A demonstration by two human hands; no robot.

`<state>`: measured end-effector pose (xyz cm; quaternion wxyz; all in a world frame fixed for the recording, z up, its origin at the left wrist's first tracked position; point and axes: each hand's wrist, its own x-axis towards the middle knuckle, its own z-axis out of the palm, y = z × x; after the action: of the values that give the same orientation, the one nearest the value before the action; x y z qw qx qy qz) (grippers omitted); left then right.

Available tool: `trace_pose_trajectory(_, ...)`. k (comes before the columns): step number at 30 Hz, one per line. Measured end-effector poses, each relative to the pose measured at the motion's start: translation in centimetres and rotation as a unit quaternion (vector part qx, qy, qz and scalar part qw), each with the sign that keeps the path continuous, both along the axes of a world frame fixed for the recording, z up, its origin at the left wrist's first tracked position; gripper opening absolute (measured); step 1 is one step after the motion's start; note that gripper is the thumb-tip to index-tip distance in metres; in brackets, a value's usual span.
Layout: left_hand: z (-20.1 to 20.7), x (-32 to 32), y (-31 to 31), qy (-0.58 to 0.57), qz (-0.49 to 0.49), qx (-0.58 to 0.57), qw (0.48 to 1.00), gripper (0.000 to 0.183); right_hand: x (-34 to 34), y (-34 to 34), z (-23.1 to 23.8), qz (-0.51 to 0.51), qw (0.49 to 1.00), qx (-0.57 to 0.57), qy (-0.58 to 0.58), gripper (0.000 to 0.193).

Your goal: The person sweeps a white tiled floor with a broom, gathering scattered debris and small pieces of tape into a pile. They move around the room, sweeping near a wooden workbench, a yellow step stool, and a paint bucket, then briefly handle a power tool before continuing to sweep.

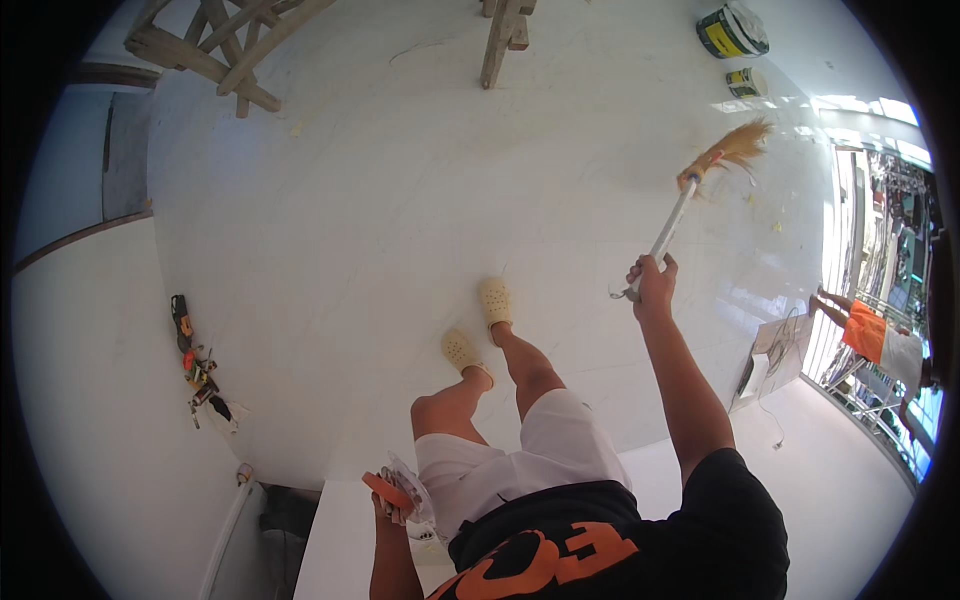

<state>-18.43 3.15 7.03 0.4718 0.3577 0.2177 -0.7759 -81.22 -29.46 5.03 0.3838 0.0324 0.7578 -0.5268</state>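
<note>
My right hand (653, 285) is closed around the pale handle of a soft-bristled broom (672, 222), out to the right. The broom's tan bristles point away to the far right, close to the floor. At the lower left, beside my white shorts, my left hand (388, 508) is closed on a flat orange piece (388, 491). Crumpled clear plastic (418, 490) bunches against the same hand. The exact kind of the orange piece is not plain, and part of the hand is hidden behind it.
Wooden trestles (205, 60) stand at the far left and far middle. Two paint buckets (733, 32) sit far right. Tools (198, 375) lie along the left wall. A flat board (772, 362) with a cord lies right. Beyond the opening is a person (868, 332) in orange.
</note>
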Motion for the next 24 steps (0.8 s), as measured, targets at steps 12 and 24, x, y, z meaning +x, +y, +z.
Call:
trace_pose_trajectory(12, 0.0, 2.4, -14.0, 0.035, 0.078, -0.133, 0.987, 0.047, 25.3, 0.4, 21.2, 0.498, 0.791, 0.085, -0.345, 0.066)
trace_pose_trajectory(24, -4.4, 23.0, -14.0, 0.032, 0.229, -0.008, 0.973, 0.060, 71.9, -26.8, 3.4, 0.703, 0.588, 0.033, -0.398, 0.061)
